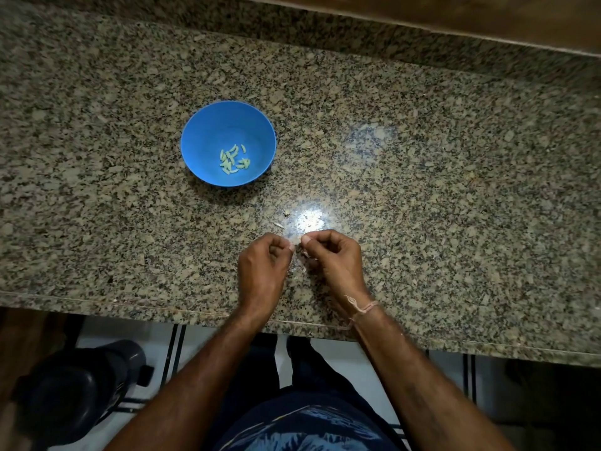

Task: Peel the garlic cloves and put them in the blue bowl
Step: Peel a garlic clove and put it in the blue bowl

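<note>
Looks mid-peel to me: left hand point(265, 258) and right hand point(328, 255), fingers curled, both pinch what's probably a clove point(304, 254), which goes in the blue bowl point(208, 131) once it's bare.

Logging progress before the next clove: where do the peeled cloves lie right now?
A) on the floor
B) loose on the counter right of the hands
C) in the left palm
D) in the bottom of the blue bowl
D: the pale peeled cloves lie together in the bottom of the blue bowl, which stands on the counter apart from the left hand and right hand.
</note>
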